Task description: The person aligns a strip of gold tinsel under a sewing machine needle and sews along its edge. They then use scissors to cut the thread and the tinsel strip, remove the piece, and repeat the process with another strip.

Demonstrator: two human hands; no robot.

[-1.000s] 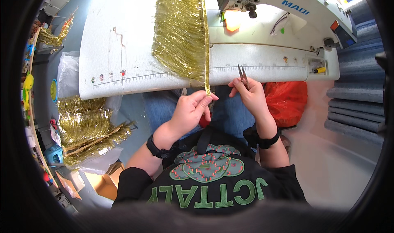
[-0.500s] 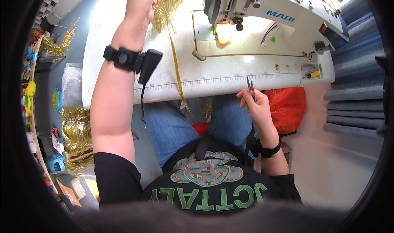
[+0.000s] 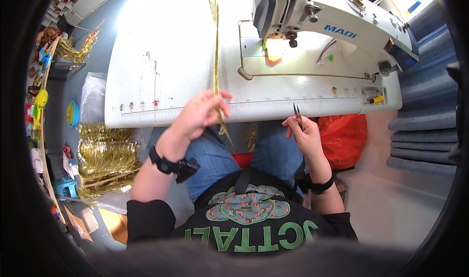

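one tray [image 3: 384,94] right of the scissors [image 3: 297,112] holds a yellow-and-black tool [image 3: 376,100].

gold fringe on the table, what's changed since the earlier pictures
The gold fringe moved away up the table; now shows mostly as a narrow strip. The left hand reached far forward, then returned to it, grip unclear. The right hand still holds the scissors.

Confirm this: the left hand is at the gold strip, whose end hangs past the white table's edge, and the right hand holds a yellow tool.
Not quite: in the head view, the right hand holds pointed metal snips. The left hand is at the gold strip, whose end hangs past the edge of the white table.
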